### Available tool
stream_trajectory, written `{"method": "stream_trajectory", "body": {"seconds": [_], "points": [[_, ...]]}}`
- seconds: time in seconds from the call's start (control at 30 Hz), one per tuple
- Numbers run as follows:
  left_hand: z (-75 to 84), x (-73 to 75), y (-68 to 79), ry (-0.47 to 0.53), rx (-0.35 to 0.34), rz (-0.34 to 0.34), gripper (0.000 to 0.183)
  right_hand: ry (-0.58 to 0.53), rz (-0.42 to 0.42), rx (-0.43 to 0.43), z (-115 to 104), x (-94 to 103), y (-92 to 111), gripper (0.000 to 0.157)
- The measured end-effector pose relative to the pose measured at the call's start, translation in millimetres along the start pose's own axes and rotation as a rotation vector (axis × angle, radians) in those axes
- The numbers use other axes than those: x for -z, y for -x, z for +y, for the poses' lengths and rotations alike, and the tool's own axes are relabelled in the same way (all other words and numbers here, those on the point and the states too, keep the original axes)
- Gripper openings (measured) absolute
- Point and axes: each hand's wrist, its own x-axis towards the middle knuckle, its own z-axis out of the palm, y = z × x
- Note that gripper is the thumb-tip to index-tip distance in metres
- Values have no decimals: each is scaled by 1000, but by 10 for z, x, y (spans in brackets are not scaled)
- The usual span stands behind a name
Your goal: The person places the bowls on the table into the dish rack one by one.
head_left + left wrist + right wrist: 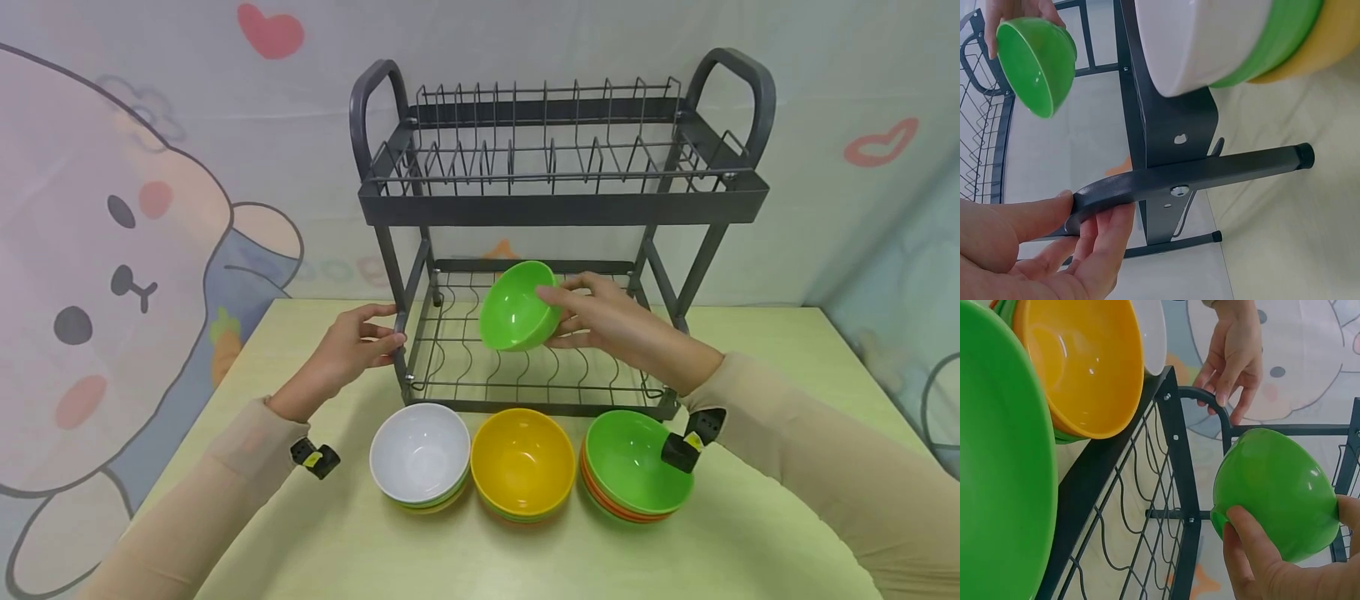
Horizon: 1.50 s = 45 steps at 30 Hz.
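Note:
A small green bowl (517, 307) is tilted on its side in my right hand (611, 321), thumb at the rim and fingers behind. It hangs over the lower tier of a dark two-tier dish rack (562, 208). The right wrist view shows the bowl's rounded outside (1275, 494) between thumb and fingers. My left hand (356, 346) grips the rack's left front leg, its thumb and fingers around the curved bar (1110, 190) in the left wrist view. In front of the rack stand three bowl stacks, topped by a white bowl (420, 454), a yellow bowl (523, 463) and a green bowl (637, 461).
The rack's upper tier (555, 162) has wire slots and looped side handles. Its lower wire shelf (465, 367) lies just above the pale table (300, 533). A cartoon-printed cloth (150, 275) hangs behind. A dark cable (933, 400) loops at the far right.

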Motion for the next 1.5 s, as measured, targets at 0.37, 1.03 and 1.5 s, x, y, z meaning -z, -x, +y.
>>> {"method": "stream_trajectory", "body": {"seconds": [0.37,1.03,1.5], "points": [[15,10,-8,-1,-1,-10,57,114,74,-2,-43,-34,-219,68],[-8,13,-4,-1,9,-25,56,219,150,-7,-40,-188,-636,57],[-12,13,17,2,-3,-13,57,347,186,15,-83,-281,-824,55]]}}
